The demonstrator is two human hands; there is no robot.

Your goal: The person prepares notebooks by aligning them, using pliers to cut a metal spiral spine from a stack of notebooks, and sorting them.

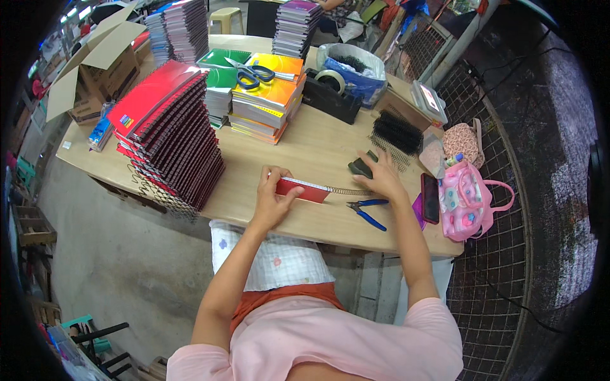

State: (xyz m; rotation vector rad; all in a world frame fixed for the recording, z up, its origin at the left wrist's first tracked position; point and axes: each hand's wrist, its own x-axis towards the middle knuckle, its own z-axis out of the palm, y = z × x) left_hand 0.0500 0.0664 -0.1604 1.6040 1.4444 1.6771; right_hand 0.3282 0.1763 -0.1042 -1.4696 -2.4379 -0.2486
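My left hand grips a small red notebook flat on the wooden table. A metal spiral coil sticks out of the notebook's right end. My right hand rests at the far end of that coil, fingers spread, touching it; the fingertips lie over a dark small object. Blue-handled pliers lie just in front of my right hand, near the table's front edge.
A tall leaning stack of red spiral notebooks stands left. Behind are green and yellow notebook piles with blue scissors on top, a tape dispenser, a bundle of black coils, a phone, and a pink bag.
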